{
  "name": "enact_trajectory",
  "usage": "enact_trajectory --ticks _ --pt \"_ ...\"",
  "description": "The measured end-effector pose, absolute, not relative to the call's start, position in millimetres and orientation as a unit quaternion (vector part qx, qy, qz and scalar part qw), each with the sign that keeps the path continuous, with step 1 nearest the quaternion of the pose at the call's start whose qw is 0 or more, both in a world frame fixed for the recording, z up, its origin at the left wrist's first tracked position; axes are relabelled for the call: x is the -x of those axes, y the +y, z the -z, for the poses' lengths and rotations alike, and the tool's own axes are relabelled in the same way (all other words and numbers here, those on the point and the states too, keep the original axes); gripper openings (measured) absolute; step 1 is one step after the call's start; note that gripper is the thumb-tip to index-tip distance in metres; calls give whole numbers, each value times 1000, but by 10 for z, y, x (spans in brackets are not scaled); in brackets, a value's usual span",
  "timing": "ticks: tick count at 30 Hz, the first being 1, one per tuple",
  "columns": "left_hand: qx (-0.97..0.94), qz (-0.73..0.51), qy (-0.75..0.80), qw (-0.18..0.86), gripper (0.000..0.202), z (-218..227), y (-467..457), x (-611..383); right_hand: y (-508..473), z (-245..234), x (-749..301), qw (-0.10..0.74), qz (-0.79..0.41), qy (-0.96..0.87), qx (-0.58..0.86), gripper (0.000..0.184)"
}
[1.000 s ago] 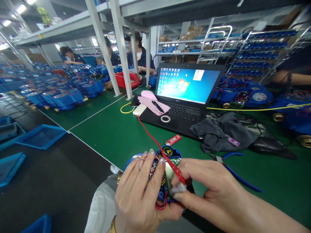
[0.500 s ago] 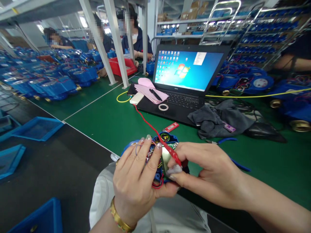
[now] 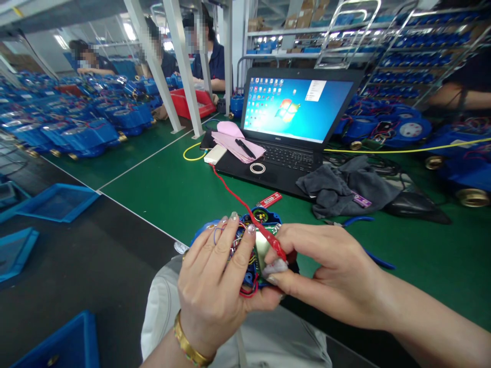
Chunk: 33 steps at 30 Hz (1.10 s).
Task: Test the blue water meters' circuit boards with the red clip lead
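Observation:
A blue meter housing (image 3: 271,216) full of coloured wires is at the table's front edge, above my lap. My left hand (image 3: 215,278) grips it, fingers laid across the wires and thumb along the near side. Inside the housing lies a green circuit board with a pale display (image 3: 262,247). My right hand (image 3: 333,273) pinches a whitish, wrapped connector (image 3: 275,268) at the end of a red cable (image 3: 235,195), pressed against the board's right part. Exactly where the connector meets the board is hidden by my fingers. The cable runs back to a white adapter box (image 3: 215,155).
Behind stands a laptop (image 3: 289,110) with pink papers (image 3: 238,145), a pen and a tape ring on it. A red battery-like piece (image 3: 270,200), grey cloth (image 3: 345,189) and blue-handled pliers (image 3: 356,221) lie nearby. Blue trays (image 3: 57,202) sit left. Co-workers sit behind many blue housings.
Both hands keep the same hold on the housing and the connector. The view has shifted very slightly, and a co-worker at the back has moved an arm.

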<state>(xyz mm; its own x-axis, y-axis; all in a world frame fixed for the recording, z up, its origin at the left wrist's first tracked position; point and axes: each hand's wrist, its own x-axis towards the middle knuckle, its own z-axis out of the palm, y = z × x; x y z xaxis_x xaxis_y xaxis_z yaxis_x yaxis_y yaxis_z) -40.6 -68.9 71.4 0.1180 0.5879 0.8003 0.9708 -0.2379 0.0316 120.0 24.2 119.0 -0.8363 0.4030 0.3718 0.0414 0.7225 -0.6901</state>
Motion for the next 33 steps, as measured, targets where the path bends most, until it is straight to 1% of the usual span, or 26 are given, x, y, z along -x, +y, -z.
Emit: enact_trajectory --ticks 3,7,14,21,33 --pt "699 362 -556 265 57 -725 -688 401 241 -1190 -1203 256 -350 -892 126 11" --pt "699 360 -558 265 52 -732 -686 397 242 -1187 -1206 257 -349 -893 125 11" --pt "701 356 -556 268 51 -736 -690 405 241 -1190 -1199 251 -341 -897 127 9" --pt "701 351 -560 269 53 -698 -705 417 236 -1171 -1195 245 -341 -899 125 13" --pt "702 337 -559 286 59 -693 -710 431 227 -1172 -1186 238 -342 -900 130 11"
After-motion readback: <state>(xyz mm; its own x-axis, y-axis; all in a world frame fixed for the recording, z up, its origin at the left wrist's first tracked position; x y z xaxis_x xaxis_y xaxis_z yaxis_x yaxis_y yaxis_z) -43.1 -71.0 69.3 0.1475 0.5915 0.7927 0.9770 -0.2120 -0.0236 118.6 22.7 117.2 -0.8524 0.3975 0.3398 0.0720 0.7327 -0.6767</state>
